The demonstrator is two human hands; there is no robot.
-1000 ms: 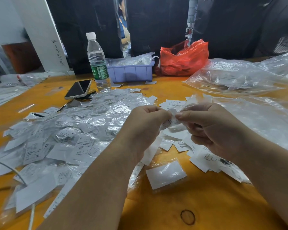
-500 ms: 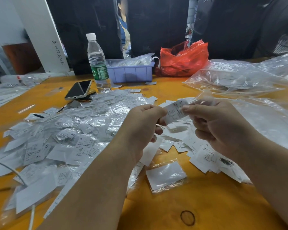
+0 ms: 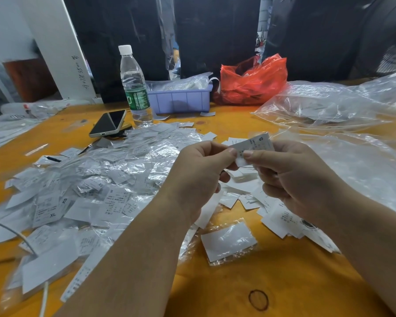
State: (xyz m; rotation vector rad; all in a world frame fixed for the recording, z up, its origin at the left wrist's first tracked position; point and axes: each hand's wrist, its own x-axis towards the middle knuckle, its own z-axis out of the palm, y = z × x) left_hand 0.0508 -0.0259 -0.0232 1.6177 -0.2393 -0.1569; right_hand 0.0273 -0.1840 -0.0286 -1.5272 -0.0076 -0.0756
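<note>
A white size label marked "S" (image 3: 255, 144) is held above the table between both hands. My left hand (image 3: 199, 172) pinches its near left corner with thumb and forefinger. My right hand (image 3: 290, 177) pinches it from the right, thumb on top. Below them lies a heap of loose white labels (image 3: 245, 191). A large pile of labels in small clear bags (image 3: 89, 184) spreads over the left of the orange table (image 3: 238, 282). One bagged label (image 3: 229, 241) lies alone near the front.
A water bottle (image 3: 135, 88), a phone (image 3: 108, 123) and a purple bin (image 3: 181, 100) stand at the back. A red plastic bag (image 3: 254, 81) sits behind. Big clear plastic bags (image 3: 343, 110) cover the right side. A white cable (image 3: 16, 236) runs at the left.
The label was down near the heap a second ago; both hands have lifted it and spread it flat, its "S" print now facing up. The hands sit slightly higher.
</note>
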